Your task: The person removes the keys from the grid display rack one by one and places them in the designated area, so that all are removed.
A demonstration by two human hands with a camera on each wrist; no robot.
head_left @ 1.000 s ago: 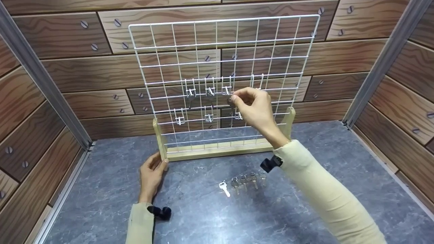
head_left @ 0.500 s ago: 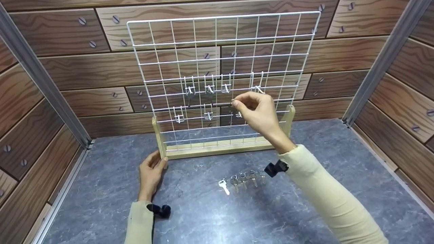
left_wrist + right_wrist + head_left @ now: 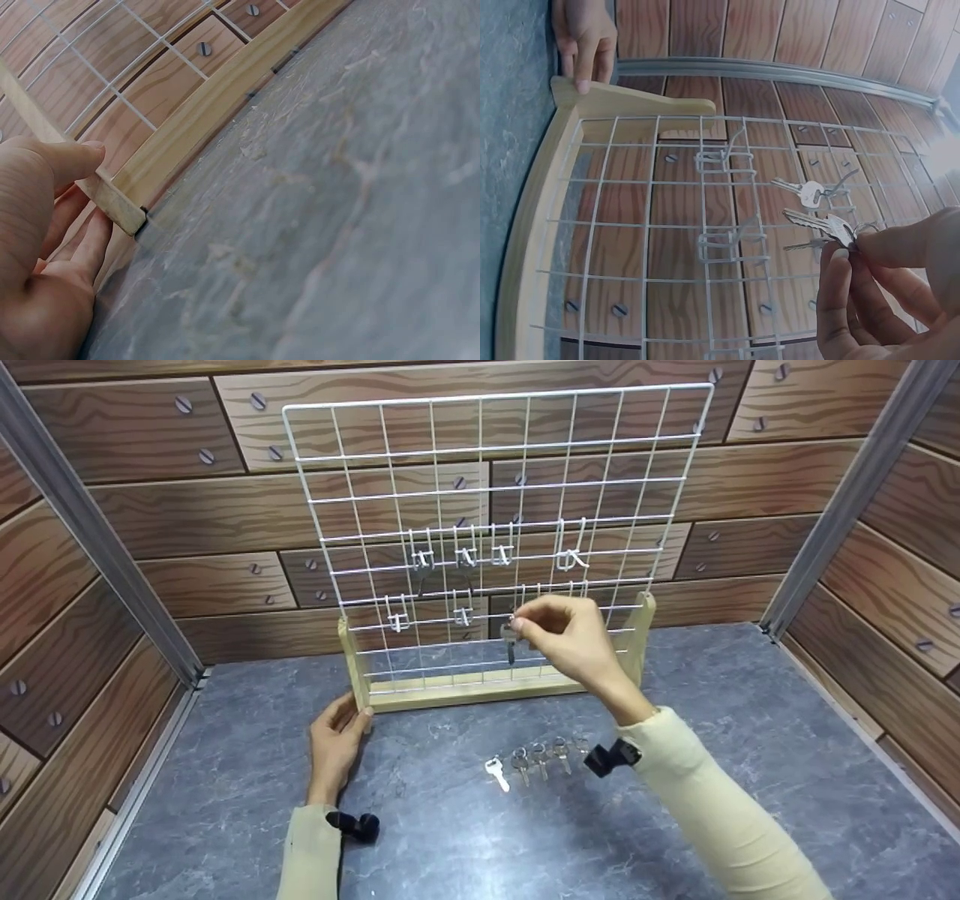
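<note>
My right hand [image 3: 574, 641] pinches a key [image 3: 511, 643] by its ring end, between thumb and fingers. The key hangs blade down before the lower part of a white wire grid [image 3: 480, 399]. In the right wrist view, the held key [image 3: 821, 223] points away from the fingertips, and a hung key [image 3: 810, 194] shows beyond it. My left hand [image 3: 335, 742] grips the left end of the wooden stand [image 3: 480, 688], thumb in front and fingers behind. Two keys hang on upper hooks at the left; one is this dark key [image 3: 423, 574].
On the grey marbled table lie several keys in a row, with a bright key [image 3: 496, 775] at the left end. White hooks, such as this lower left hook [image 3: 397, 622], stick out from the grid. Wood-patterned walls [image 3: 187, 525] enclose the back and sides.
My right hand has come down along the grid with the key, from the upper hook row toward the lower part, uncovering the upper right hook. The left hand stays on the stand.
</note>
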